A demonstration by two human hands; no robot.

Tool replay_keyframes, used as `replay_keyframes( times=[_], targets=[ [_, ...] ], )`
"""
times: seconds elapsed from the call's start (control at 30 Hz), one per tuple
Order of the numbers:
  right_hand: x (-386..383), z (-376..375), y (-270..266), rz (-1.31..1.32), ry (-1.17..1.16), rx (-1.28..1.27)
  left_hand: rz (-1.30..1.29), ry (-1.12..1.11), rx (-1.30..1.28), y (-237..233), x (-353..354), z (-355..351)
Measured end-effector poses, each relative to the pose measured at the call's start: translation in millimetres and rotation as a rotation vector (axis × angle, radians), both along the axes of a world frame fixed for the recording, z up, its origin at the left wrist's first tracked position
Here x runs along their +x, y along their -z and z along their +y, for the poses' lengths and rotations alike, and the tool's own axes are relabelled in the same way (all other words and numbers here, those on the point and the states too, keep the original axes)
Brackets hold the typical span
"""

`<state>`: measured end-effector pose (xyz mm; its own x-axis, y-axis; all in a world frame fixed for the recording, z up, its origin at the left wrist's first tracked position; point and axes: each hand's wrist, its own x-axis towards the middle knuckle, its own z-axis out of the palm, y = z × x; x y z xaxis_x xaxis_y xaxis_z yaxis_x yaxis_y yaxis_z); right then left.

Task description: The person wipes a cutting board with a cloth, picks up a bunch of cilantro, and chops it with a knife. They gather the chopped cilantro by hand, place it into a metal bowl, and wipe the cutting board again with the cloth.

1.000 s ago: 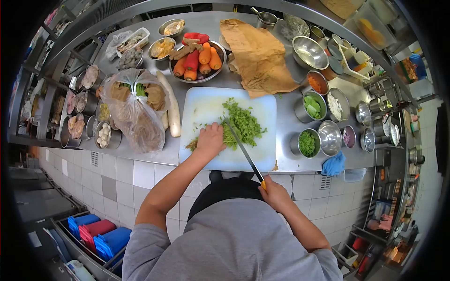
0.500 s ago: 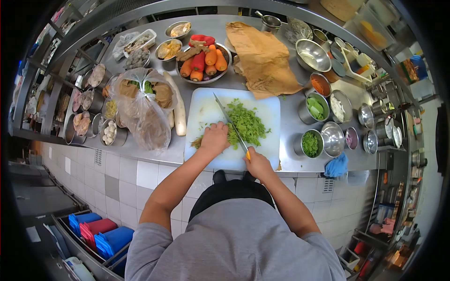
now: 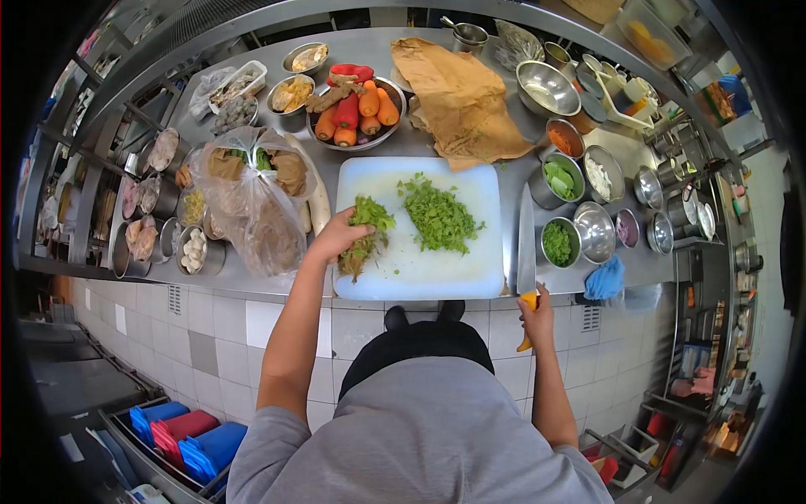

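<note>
Since half a second ago the hands have parted over the white cutting board (image 3: 470, 277): the right hand (image 3: 540, 321) has swung out past its right edge with the knife (image 3: 526, 244), while the left hand (image 3: 336, 236) has shifted to its left edge with a bunch of greens (image 3: 363, 250). Largest, the board lies between the hands. Next, the knife's long axis runs away from the person, tip pointing far, its yellow handle wrapped by the right hand; whether the blade touches the counter (image 3: 554, 284) cannot be told. Chopped greens (image 3: 439, 217) lie right of the left hand, the nearer one, and ahead and left of the right. Smallest, the bunch sits in the left hand's half-curled fingers, thumb across it, leafy end pointing away, brownish ends toward the person.
</note>
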<state>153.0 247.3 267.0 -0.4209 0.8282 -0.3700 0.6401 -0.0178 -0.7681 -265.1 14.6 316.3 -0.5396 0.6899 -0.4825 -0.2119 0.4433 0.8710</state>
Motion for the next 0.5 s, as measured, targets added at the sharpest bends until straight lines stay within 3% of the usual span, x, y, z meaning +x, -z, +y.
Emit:
replay_keyframes(
  times=[0.1,0.13,0.23,0.3,0.4,0.43,0.5],
  targets=[
    [-3,13,15,0.027,-0.037,0.024,-0.214,-0.230,0.148,1,-2,-12],
    [-6,17,26,0.053,-0.052,0.036,-0.261,-0.216,0.199,4,-4,-17],
    [-23,26,37,0.018,-0.150,0.390,-0.390,-0.192,0.327,14,-10,-27],
    [-42,18,9,-0.099,-0.243,0.574,-0.456,-0.197,0.378,17,-8,-32],
    [-63,5,-16,0.054,-0.295,0.666,-0.501,-0.199,0.481,23,-9,-39],
    [-78,-9,-34,0.112,-0.215,0.449,-0.536,-0.218,0.525,22,-8,-41],
    [-109,-27,-42,0.211,-0.332,0.253,-0.599,-0.263,0.617,19,-4,-51]
  ],
)
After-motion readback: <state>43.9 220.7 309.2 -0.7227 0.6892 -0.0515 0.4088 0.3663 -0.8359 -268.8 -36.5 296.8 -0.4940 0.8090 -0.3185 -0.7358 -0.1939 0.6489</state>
